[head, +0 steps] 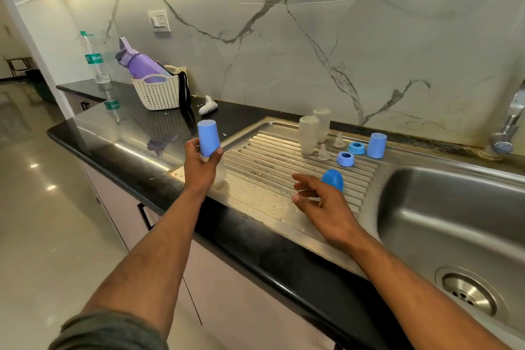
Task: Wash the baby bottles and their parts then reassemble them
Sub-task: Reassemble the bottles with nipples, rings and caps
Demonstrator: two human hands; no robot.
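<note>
My left hand (199, 167) grips a baby bottle (208, 142) with a blue cap on top, held upright over the left end of the steel drainboard (255, 179). Its clear body shows below my fingers. My right hand (321, 204) hovers over the drainboard with fingers apart and nothing in it. Just beyond it lies a blue cap (332, 179) on its side. Further back stand two clear bottles (308, 135) upside down, two clear nipples (324, 152), two blue rings (345, 158) and another blue cap (376, 145).
The sink basin (454, 207) lies to the right, with a tap (508, 128) at its back. On the black counter (127, 128) stand a white basket (159, 94) holding a purple flask (139, 64), a plastic water bottle (98, 62) and a small white object (208, 105).
</note>
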